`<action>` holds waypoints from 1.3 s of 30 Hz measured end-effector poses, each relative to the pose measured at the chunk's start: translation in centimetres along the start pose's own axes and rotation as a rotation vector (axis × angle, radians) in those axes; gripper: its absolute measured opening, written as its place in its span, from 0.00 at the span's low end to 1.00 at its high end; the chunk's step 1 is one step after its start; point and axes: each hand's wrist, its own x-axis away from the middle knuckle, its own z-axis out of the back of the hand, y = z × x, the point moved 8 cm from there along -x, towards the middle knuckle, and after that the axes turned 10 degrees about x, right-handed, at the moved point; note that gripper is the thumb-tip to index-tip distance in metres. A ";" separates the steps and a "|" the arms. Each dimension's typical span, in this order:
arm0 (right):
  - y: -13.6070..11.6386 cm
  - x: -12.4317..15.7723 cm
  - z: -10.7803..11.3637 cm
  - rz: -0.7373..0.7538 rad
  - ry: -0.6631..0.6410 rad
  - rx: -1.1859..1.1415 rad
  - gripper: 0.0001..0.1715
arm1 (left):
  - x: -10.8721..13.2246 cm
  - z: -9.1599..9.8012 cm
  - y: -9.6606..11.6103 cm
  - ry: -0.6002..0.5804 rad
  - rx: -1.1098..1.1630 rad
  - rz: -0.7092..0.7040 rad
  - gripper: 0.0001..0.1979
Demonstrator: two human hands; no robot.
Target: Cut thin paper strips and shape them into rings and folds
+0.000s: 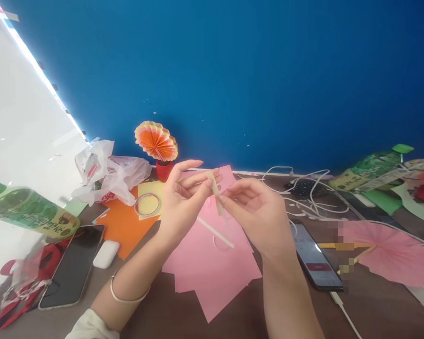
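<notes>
My left hand [183, 200] pinches a narrow, pale yellow paper strip [215, 189] between thumb and fingers, held above the pink sheets. From the other side, my right hand [257, 214] grips the strip's lower part with thumb and forefinger. A thin translucent piece hangs below it, too blurred to name. Under both hands lies a loose stack of pink paper [212, 278], with a white strip [217, 233] across it. A roll of tape [147, 205] rests on yellow paper [141, 189] left of my left hand, beside orange paper [127, 230].
Behind stands an orange pleated paper flower [156, 142] in a red pot [163, 170]. Leftward are a plastic bag [109, 172], green bottle [31, 212], dark phone [72, 268] and white earphone case [106, 254]. Rightward lie a lit phone [318, 259], white cables [314, 193] and pink paper fan [399, 256].
</notes>
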 end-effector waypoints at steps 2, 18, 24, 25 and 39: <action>0.0 0.0 0.0 0.000 0.001 0.006 0.11 | 0.0 0.0 0.0 0.002 -0.003 0.006 0.20; -0.5 0.0 0.5 0.068 0.040 0.055 0.11 | -0.1 -0.7 -1.6 -0.168 -0.292 0.115 0.10; -0.1 0.0 0.1 0.036 -0.014 0.031 0.11 | 0.0 -0.3 -1.0 -0.114 -0.283 0.103 0.13; -0.1 0.0 0.1 0.033 -0.021 0.027 0.11 | 0.0 -0.3 -0.9 -0.106 -0.276 0.097 0.13; 0.1 -0.1 0.1 0.039 -0.016 0.042 0.10 | 0.2 -0.5 -0.5 -0.088 -0.218 0.101 0.13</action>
